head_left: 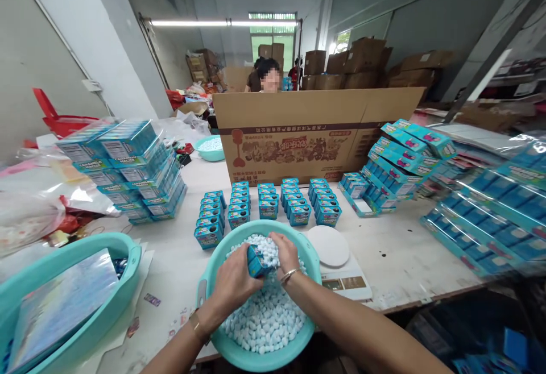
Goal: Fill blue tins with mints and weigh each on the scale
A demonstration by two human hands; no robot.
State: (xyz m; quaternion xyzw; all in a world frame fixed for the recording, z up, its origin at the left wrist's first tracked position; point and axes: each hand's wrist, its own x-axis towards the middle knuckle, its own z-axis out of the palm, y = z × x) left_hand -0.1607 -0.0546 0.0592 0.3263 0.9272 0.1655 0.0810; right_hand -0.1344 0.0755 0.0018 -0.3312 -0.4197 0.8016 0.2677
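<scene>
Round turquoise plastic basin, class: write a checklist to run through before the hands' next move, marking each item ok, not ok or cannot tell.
1. Small blue printed box gripped by the left hand: ok.
2. Box held above the basin: ok.
3. Small white and pale-blue pellets available in the basin: ok, plenty.
4. Right hand close beside the box: ok.
5. Box filled: cannot tell, its contents are not clearly visible.
6. Box on the white scale with a round plate: not ok, it is in the hand.

A white table [401,269] bears rows of blue boxes [268,209] and a scale [335,257].
</scene>
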